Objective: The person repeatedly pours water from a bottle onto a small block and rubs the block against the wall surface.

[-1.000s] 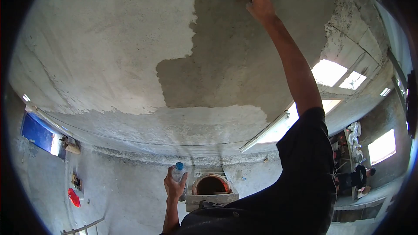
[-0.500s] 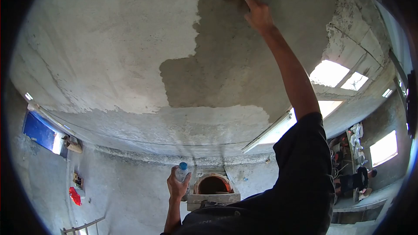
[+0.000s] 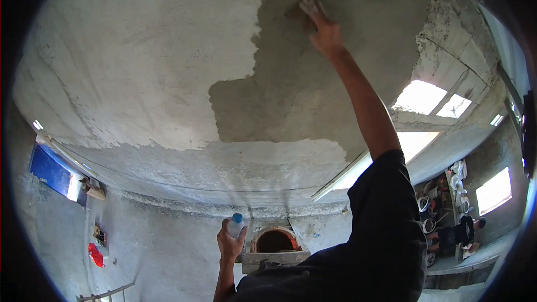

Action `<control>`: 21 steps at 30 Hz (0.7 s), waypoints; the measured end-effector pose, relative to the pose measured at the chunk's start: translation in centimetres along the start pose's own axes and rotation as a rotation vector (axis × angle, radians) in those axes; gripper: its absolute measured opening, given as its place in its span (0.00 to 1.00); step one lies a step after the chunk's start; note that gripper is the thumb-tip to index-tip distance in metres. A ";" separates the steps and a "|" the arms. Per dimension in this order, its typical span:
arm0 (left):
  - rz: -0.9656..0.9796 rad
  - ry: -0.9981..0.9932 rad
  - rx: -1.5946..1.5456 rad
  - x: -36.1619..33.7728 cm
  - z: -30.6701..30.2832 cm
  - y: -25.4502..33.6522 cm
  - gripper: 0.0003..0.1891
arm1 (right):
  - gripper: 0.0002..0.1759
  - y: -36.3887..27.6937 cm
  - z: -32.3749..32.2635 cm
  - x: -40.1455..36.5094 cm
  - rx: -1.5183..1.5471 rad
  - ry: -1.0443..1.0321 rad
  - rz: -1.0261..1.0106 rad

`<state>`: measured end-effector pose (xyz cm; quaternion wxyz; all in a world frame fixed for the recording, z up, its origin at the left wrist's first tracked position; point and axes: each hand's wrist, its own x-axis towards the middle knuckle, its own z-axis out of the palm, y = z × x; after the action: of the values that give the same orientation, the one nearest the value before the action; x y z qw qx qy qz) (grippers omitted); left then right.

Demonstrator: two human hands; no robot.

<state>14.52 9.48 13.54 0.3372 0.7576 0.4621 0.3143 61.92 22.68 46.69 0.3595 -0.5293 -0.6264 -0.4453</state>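
Observation:
A clear plastic bottle (image 3: 235,227) with a blue cap is in my left hand (image 3: 230,241), low in front of my body. My right arm is stretched up, and my right hand (image 3: 324,27) is at the wall over the darker plaster patch (image 3: 291,89). Under its pale, dusted fingertips is a flat brownish tool (image 3: 295,12), pressed against the plaster. Its exact kind is too blurred to make out. Lighter, drier-looking wall (image 3: 156,50) borders the dark patch on the left.
Below me is a round-mouthed container (image 3: 275,240) with a reddish inside. At right are bright window openings (image 3: 420,97), buckets (image 3: 428,225) and another person (image 3: 461,232) in dark clothes. A blue panel (image 3: 51,169) and a red item (image 3: 95,255) lie to the left.
My right hand has moved slightly down and left over the dark plaster, with the flat tool under it. My left hand and the bottle sit slightly lower in the view.

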 end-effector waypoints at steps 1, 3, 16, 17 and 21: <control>-0.026 -0.006 0.011 0.0 -0.2 0.4 0.25 | 0.39 -0.8 0.5 -2.3 0.004 -0.007 0.003; -0.041 0.002 0.006 0.1 0.0 0.7 0.25 | 0.40 -1.2 0.7 -4.4 0.093 -0.135 0.076; -0.045 -0.026 -0.011 0.2 0.7 0.2 0.25 | 0.37 1.0 0.5 -2.6 -0.057 0.081 -0.116; -0.070 -0.039 -0.012 0.0 0.6 0.2 0.25 | 0.36 0.5 0.9 -4.7 -0.041 0.005 -0.092; -0.041 -0.014 -0.040 -0.3 0.5 -0.1 0.25 | 0.33 0.3 -0.2 -4.5 0.005 0.042 -0.007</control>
<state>14.80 9.14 13.15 0.3619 0.7433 0.4687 0.3112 63.00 20.96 42.61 0.3721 -0.5169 -0.6216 -0.4560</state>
